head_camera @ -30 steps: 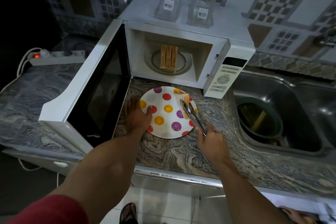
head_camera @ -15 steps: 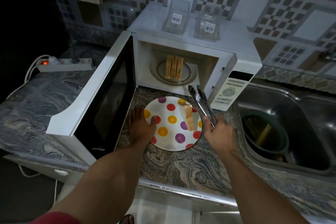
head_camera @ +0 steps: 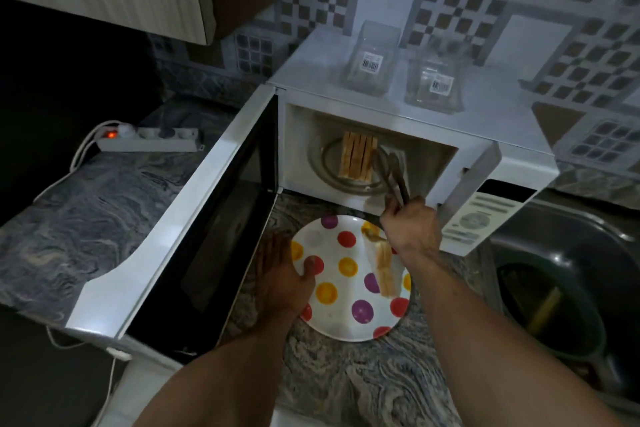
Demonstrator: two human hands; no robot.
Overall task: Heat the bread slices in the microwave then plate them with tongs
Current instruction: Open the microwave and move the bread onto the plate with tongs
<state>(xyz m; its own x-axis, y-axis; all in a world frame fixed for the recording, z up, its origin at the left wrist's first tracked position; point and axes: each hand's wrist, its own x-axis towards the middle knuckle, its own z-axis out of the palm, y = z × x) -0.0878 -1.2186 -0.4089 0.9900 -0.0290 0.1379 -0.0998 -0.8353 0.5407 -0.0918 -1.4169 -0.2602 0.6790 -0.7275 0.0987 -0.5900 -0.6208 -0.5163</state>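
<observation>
The white microwave (head_camera: 433,104) stands open, its door (head_camera: 194,218) swung out to the left. Several bread slices (head_camera: 357,156) stand on edge together on the glass turntable (head_camera: 329,166). My right hand (head_camera: 412,225) grips metal tongs (head_camera: 391,170), whose tips reach inside the cavity just right of the slices. A white plate with coloured dots (head_camera: 346,274) lies on the counter in front of the microwave, with one bread slice (head_camera: 384,267) on its right side. My left hand (head_camera: 284,281) rests on the plate's left rim.
Two clear glass containers (head_camera: 401,69) stand on top of the microwave. A steel sink (head_camera: 571,253) with a dark bowl (head_camera: 550,308) in it lies at the right. A white power strip (head_camera: 149,139) with a red light sits on the marbled counter (head_camera: 86,211) at the left.
My right hand has lifted the tongs off the plate, leaving one slice there, and carried them up into the microwave beside the remaining slices. My left hand has stayed on the plate.
</observation>
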